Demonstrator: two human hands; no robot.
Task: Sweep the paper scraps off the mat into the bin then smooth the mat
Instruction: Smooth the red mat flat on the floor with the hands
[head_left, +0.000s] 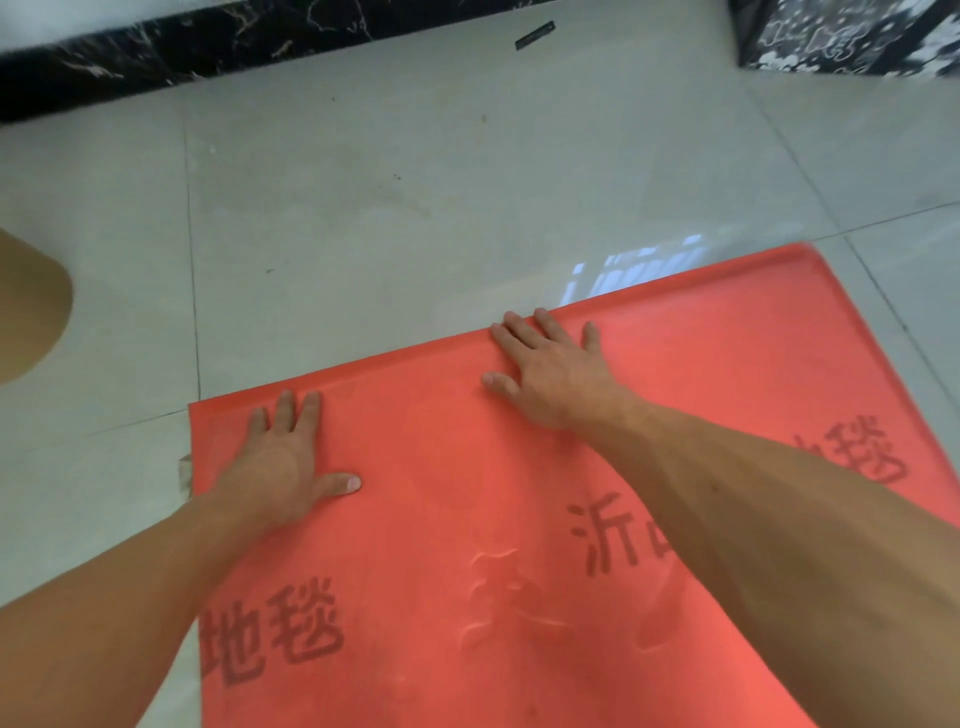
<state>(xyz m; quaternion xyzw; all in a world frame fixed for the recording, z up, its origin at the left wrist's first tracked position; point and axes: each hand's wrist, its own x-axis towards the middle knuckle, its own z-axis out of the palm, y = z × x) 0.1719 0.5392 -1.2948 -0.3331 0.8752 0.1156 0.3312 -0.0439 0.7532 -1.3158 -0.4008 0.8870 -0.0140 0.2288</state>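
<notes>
Both palms lay flat and open, gripping nothing. The left hand (278, 457) pressed the red mat (441, 519) near its far left corner, fingers spread, thumb out to the side. The right hand (550, 371) pressed further along, its fingertips at the mat's raised far edge. The mat lay on pale floor tiles (363, 208), dark characters printed across it, faint ripples near the middle. A small scrap (184, 470) stuck out at its left edge. A brown cardboard shape (26, 306) sat at far left, well apart.
</notes>
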